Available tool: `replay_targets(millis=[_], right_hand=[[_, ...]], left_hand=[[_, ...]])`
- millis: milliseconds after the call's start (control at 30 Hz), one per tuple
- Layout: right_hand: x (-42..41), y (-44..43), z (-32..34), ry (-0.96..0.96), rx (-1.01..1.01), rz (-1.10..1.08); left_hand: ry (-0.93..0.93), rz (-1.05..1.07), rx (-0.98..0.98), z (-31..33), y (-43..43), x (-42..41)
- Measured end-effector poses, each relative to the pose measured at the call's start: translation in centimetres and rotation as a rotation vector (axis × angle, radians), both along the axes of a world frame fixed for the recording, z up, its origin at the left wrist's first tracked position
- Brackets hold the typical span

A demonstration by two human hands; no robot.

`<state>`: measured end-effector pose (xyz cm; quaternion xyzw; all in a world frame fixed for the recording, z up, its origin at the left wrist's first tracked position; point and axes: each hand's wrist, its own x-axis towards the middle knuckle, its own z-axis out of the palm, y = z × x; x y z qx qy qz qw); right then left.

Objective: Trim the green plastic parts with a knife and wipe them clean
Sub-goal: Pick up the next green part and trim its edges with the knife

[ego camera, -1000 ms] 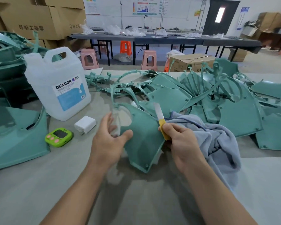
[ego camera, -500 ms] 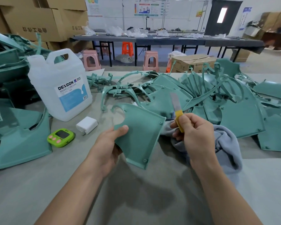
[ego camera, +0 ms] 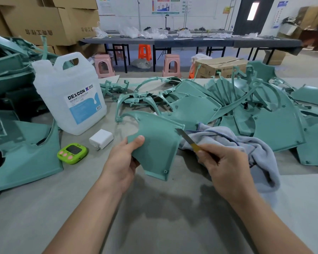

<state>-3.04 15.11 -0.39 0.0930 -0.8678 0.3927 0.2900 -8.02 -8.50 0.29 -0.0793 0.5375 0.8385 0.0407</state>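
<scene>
My left hand (ego camera: 122, 162) grips a flat green plastic part (ego camera: 158, 142) by its left edge, thumb on top, and holds it above the table. My right hand (ego camera: 222, 165) holds a small yellow-handled knife (ego camera: 186, 139); the blade tip touches the part's right edge. A grey-blue cloth (ego camera: 246, 149) lies crumpled just right of the part, partly under my right hand. A heap of more green parts (ego camera: 246, 110) covers the table behind and to the right.
A white DEXCON jug (ego camera: 70, 96) stands at the left, with a white charger (ego camera: 101, 139) and a green timer (ego camera: 73, 153) in front of it. Large green parts (ego camera: 26, 156) are piled at the far left. The grey table (ego camera: 154, 217) extends toward me.
The knife has tilted from upright down to the left onto the part's right edge. My left hand has shifted its grip and turned the part flatter.
</scene>
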Motion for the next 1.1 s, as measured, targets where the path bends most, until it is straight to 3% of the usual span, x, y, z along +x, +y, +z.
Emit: replay_targets(millis=[133, 300, 433, 633, 733, 800, 833, 933, 967, 1033, 1100], right_hand=[[0.8, -0.7, -0.2, 0.003, 0.032, 0.066], [1.3, -0.3, 0.2, -0.18, -0.03, 0.193], [1.6, -0.7, 0.4, -0.271, 0.076, 0.299], [0.4, 1.3, 0.6, -0.049, -0.046, -0.203], [1.1, 0.8, 1.3, -0.207, -0.201, 0.17], [1.8, -0.5, 1.3, -0.362, -0.009, 0.35], [1.7, -0.8, 0.8, -0.362, 0.034, 0.313], [0.7, 0.1, 0.3, -0.208, -0.094, -0.059], [0.5, 0.4, 0.4, -0.172, -0.13, -0.091], [0.9, 0.1, 0.6, -0.202, -0.183, 0.077], [1.8, -1.1, 0.7, -0.296, -0.088, 0.244]], left_hand=[[-0.014, 0.06, 0.024, 0.0, -0.6, 0.0], [-0.033, 0.058, 0.024, 0.0, -0.7, 0.2], [-0.068, 0.035, -0.013, 0.1, -0.5, 0.2], [-0.104, 0.011, -0.034, 0.2, -0.5, 0.6], [-0.108, 0.037, -0.011, 0.2, -0.4, 0.4], [-0.116, 0.03, 0.022, 0.1, -0.5, 0.4], [-0.118, 0.025, 0.022, 0.1, -0.6, 0.3], [-0.13, 0.005, 0.005, 0.0, -0.6, 0.4], [-0.132, 0.007, 0.007, 0.0, -0.6, 0.3], [-0.13, 0.015, 0.017, 0.1, -0.5, 0.3], [-0.127, 0.012, 0.02, 0.1, -0.4, 0.3]])
